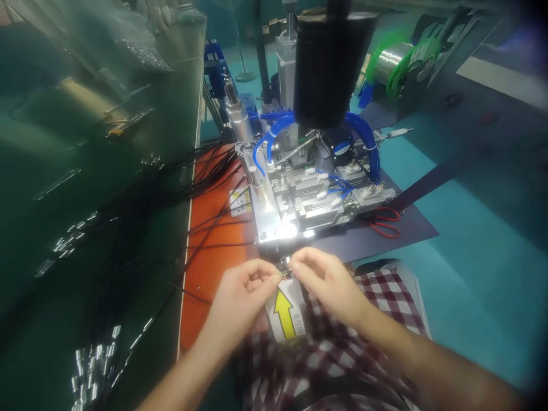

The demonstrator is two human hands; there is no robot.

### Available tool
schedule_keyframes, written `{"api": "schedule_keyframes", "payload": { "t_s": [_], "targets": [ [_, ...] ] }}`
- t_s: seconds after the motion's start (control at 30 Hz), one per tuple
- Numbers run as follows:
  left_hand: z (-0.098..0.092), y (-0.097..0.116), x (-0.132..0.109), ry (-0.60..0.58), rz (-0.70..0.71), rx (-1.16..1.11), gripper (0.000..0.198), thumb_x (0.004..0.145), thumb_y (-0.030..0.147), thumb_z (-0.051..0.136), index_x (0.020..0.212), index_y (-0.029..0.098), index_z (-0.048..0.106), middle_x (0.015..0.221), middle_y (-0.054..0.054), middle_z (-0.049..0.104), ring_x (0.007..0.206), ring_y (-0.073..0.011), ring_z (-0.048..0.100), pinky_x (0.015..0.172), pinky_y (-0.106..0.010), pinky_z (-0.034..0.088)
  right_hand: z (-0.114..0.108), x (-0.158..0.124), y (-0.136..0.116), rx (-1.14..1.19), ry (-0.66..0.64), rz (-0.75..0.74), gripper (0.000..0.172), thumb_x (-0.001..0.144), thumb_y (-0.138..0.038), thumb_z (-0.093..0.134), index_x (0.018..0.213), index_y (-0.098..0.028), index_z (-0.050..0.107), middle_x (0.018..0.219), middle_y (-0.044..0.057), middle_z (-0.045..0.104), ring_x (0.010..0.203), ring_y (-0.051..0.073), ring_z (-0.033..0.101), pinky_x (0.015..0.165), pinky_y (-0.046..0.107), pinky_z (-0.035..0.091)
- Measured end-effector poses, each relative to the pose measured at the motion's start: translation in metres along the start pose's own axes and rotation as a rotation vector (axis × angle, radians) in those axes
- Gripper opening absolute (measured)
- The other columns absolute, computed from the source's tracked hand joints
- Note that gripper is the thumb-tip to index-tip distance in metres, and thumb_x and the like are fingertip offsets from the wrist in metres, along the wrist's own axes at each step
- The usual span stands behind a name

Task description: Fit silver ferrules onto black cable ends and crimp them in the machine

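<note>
Checked cloth (363,319) sat closest, right under both forearms; left hand (242,297) and right hand (325,282) were each pinched thumb-to-forefinger on one tiny metal bit (285,275), too blurry to name, just in front of the silver jig (295,211) and above one yellow arrow sticker (286,315); other fingers curled in; one pair of red scissors (386,222) lay right of the jig; black cables (205,228) on the left, too many to count.

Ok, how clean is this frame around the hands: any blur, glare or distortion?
In the head view the left hand and right hand are motion-blurred, so the small part they pinch is unreadable; head view again, glare blows out the front edge of the metal fixture; the black cables at left are soft, and the right corners darken.
</note>
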State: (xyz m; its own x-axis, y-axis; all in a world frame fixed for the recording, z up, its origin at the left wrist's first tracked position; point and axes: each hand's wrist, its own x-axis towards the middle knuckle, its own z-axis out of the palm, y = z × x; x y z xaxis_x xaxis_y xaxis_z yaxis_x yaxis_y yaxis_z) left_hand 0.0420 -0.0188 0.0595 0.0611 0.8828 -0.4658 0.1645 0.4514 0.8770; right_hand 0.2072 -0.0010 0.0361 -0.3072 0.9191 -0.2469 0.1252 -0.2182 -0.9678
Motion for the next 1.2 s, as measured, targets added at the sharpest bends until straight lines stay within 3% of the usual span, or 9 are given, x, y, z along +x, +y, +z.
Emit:
{"api": "schedule_keyframes", "payload": {
  "t_s": [0.13,0.27,0.53,0.6,0.7,0.77,0.97,1.1,1.2],
  "targets": [
    [-0.002,-0.001,0.003,-0.013,-0.018,-0.045,0.023,0.075,0.036,0.069,0.073,0.014,0.063,0.053,0.005,0.047,0.047,-0.0069,0.039,0.043,-0.017,0.029,0.003,0.002,-0.001,-0.06,0.002,-0.024,0.007,0.081,-0.023,0.06,0.079,-0.017,0.062,0.075,0.002,0.061,0.067,0.015,0.054,0.055,0.025,0.042],
    [-0.003,-0.004,0.003,-0.026,-0.037,-0.09,0.024,0.076,0.038,0.069,0.074,0.014,0.064,0.058,0.002,0.052,0.051,-0.0079,0.044,0.046,-0.018,0.033,0.009,0.003,0.0,-0.04,-0.011,-0.026,0.01,0.084,-0.024,0.056,0.078,-0.018,0.06,0.081,0.004,0.062,0.075,0.017,0.056,0.062,0.027,0.045],
    [0.001,0.0,-0.003,-0.01,-0.212,-0.262,0.027,0.072,0.04,0.07,0.068,0.016,0.058,0.045,0.009,0.035,0.038,-0.0034,0.026,0.038,-0.016,0.022,0.012,-0.004,-0.002,-0.245,0.009,-0.299,0.01,0.087,-0.021,0.051,0.077,-0.019,0.052,0.071,-0.001,0.05,0.059,0.012,0.046,0.057,0.027,0.037],
    [0.003,0.0,-0.005,-0.011,-0.219,-0.292,0.029,0.072,0.041,0.07,0.066,0.017,0.056,0.045,0.009,0.033,0.037,-0.0038,0.025,0.037,-0.017,0.023,0.011,-0.004,-0.004,-0.16,-0.007,-0.219,0.011,0.086,-0.022,0.051,0.075,-0.019,0.051,0.066,-0.003,0.048,0.055,0.01,0.043,0.053,0.026,0.035],
    [0.006,-0.001,-0.007,0.025,-0.176,-0.256,0.03,0.073,0.043,0.068,0.065,0.017,0.054,0.046,0.009,0.033,0.039,-0.0051,0.029,0.036,-0.017,0.026,0.008,-0.002,-0.008,0.092,-0.109,0.058,0.018,0.088,-0.03,0.051,0.073,-0.02,0.05,0.051,-0.008,0.039,0.044,0.008,0.035,0.042,0.022,0.029],
    [0.006,-0.003,-0.007,0.045,-0.169,-0.223,0.03,0.074,0.044,0.067,0.067,0.018,0.055,0.047,0.008,0.035,0.039,-0.0057,0.031,0.036,-0.018,0.027,0.004,-0.001,-0.01,0.161,-0.138,0.121,0.022,0.088,-0.034,0.052,0.071,-0.019,0.05,0.047,-0.009,0.038,0.04,0.007,0.031,0.04,0.021,0.026],
    [0.007,-0.002,-0.005,0.032,-0.114,-0.145,0.028,0.075,0.042,0.067,0.069,0.016,0.058,0.047,0.008,0.037,0.038,-0.0036,0.032,0.038,-0.015,0.024,0.001,0.0,-0.002,0.02,-0.048,0.005,0.017,0.087,-0.033,0.056,0.079,-0.018,0.06,0.061,-0.003,0.051,0.05,0.009,0.041,0.045,0.022,0.032],
    [0.007,-0.001,-0.001,0.024,-0.084,-0.084,0.029,0.077,0.043,0.065,0.07,0.016,0.059,0.048,0.007,0.039,0.04,-0.0045,0.034,0.039,-0.016,0.024,0.006,0.002,0.002,-0.019,0.0,-0.034,0.014,0.085,-0.029,0.058,0.077,-0.018,0.059,0.075,0.002,0.059,0.068,0.015,0.053,0.056,0.024,0.042],
    [0.007,0.001,0.003,0.017,-0.047,-0.042,0.028,0.075,0.042,0.067,0.07,0.015,0.059,0.05,0.006,0.041,0.043,-0.0057,0.036,0.041,-0.017,0.026,0.006,0.004,0.002,-0.018,-0.011,-0.078,0.013,0.088,-0.025,0.053,0.077,-0.018,0.056,0.077,0.001,0.059,0.072,0.014,0.054,0.063,0.026,0.043]
  ]
}}
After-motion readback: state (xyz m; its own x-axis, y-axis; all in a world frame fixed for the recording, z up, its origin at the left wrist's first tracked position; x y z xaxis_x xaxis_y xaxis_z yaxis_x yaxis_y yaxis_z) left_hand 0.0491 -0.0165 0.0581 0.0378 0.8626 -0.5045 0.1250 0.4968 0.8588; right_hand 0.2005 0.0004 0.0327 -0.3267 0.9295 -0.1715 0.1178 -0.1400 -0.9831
